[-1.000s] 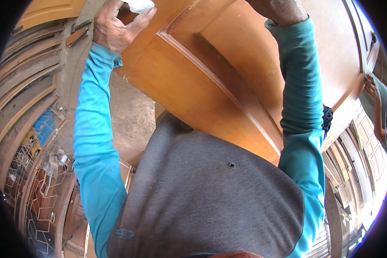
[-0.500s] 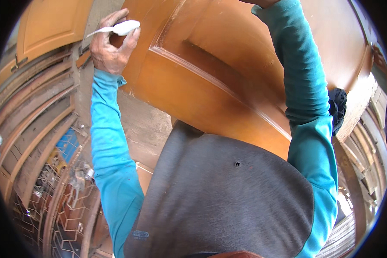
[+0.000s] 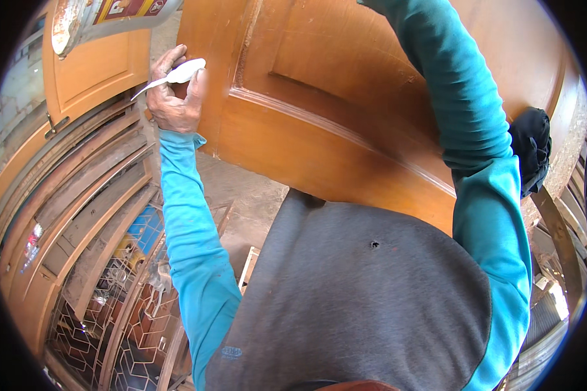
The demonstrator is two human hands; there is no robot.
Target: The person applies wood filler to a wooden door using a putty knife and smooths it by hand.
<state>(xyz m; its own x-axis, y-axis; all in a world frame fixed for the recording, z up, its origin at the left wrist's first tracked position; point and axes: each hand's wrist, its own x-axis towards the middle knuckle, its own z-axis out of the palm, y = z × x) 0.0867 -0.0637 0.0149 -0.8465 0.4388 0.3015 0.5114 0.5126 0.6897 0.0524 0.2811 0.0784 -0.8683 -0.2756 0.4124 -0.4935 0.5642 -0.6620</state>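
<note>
My left hand (image 3: 176, 98) is closed around a small white object with an oval body and a thin, tapering tail (image 3: 188, 70). The tail points left, past the fingers; whether it is a spoon or a nozzle bottle I cannot tell. That hand is over the left edge of an orange-brown wooden panel door (image 3: 319, 150), which has a moulded, recessed panel. My right arm (image 3: 469, 111), in a teal sleeve, reaches across the door to the top edge, where the hand is out of the picture.
A translucent container with a red-and-yellow label (image 3: 117, 16) shows at the upper left, before another wooden door (image 3: 98, 72). Wooden boards (image 3: 91, 176) and a metal grille (image 3: 104, 326) stand at the left. A black cloth bundle (image 3: 531, 146) is beside my right arm.
The view has shifted, so most things appear further right. The labelled container has come into view at the upper left. My right hand has left the top edge. My left hand keeps its hold.
</note>
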